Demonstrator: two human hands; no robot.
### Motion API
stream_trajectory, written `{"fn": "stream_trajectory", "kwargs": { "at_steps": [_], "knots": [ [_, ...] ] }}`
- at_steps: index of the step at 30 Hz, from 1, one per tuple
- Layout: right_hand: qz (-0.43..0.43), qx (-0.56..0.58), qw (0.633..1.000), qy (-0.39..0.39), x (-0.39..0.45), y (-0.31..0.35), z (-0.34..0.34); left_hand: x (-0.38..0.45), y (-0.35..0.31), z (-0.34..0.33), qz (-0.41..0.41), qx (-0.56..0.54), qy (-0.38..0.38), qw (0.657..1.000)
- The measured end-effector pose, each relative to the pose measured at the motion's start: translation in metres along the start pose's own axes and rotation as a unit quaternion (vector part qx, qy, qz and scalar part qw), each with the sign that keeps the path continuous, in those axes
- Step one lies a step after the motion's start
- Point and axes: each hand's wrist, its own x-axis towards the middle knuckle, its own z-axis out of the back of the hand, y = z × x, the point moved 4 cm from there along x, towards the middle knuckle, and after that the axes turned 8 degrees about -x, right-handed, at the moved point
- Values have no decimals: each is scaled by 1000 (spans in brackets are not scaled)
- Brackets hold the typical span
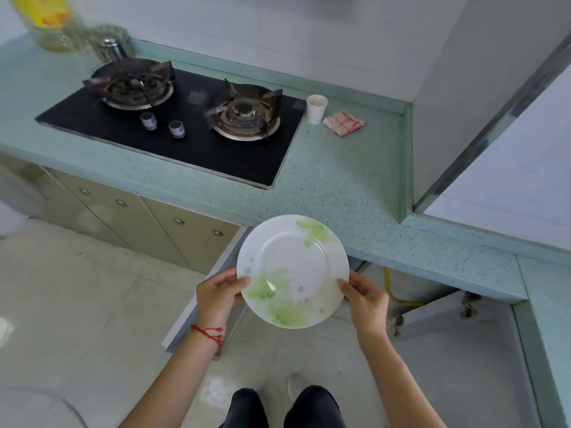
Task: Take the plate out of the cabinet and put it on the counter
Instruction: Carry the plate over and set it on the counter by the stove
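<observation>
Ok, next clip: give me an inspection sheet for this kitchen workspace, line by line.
Surface: speckled pale green stone counter, bare patch right of the hob.
Job's things: round white plate with green leaf print, held in the air at the counter's front edge, not yet set down; open cabinet door below.
Clutter: white paper cup, folded red-and-white checked cloth, black glass two-burner gas hob, clear oil bottle with yellow label, steel jar.
Hands: left hand and right hand grip opposite rims of the plate.
Cables: yellow hose under the counter.
Surroundings: pale tiled floor, grey cabinet fronts.
</observation>
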Motion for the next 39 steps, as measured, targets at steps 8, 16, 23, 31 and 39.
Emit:
{"fn": "stream_trajectory", "kwargs": {
  "at_steps": [8,16,23,31,39],
  "knots": [
    [55,-32,990,123,39,18,-26,-9,1,11,-12,-56,-101,993],
    [87,-68,957,268,60,24,-68,-39,16,31,-35,-104,-214,971],
    [91,-99,919,372,38,25,-118,-79,30,70,-59,-142,-327,932],
    [89,-124,867,474,-30,11,-179,-136,54,138,-63,-189,-426,882],
    [93,-149,827,534,-112,-2,-228,-185,79,212,-62,-220,-481,846]
  ]
}}
